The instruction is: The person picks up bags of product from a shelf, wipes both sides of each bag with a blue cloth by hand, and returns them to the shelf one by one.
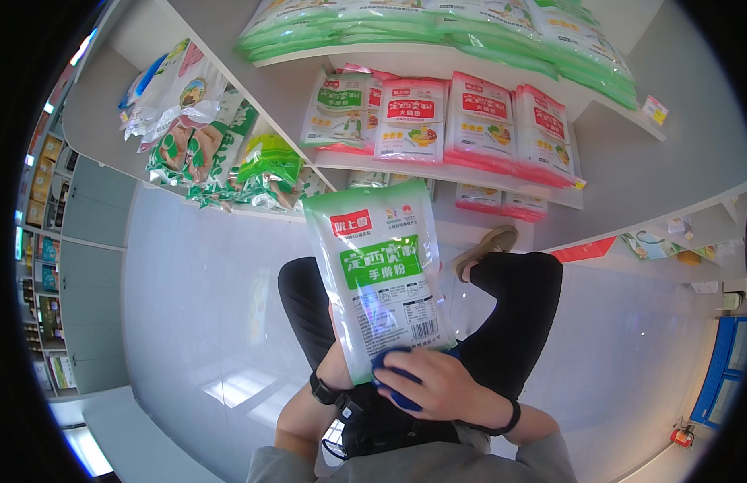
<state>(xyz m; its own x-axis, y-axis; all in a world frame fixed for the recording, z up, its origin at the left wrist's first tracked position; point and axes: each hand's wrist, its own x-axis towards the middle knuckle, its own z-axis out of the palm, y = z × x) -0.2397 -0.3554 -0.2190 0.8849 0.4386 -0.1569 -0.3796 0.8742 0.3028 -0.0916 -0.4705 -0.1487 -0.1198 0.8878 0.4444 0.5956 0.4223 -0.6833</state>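
Observation:
A white and green plastic food packet stands upright in front of me, its printed side facing up to the camera. Behind it is my left hand, mostly hidden, with the wrist and forearm showing at the packet's lower left edge; the packet appears to rest on it. My right hand grips a crumpled dark blue cloth against the packet's lower right part. Both hands are above my lap.
Ahead, a white shelf unit holds red-edged packets and stacked green-edged bags. Clear bags with green print lie on the left shelf. Grey cabinets stand far left, a blue-framed case far right.

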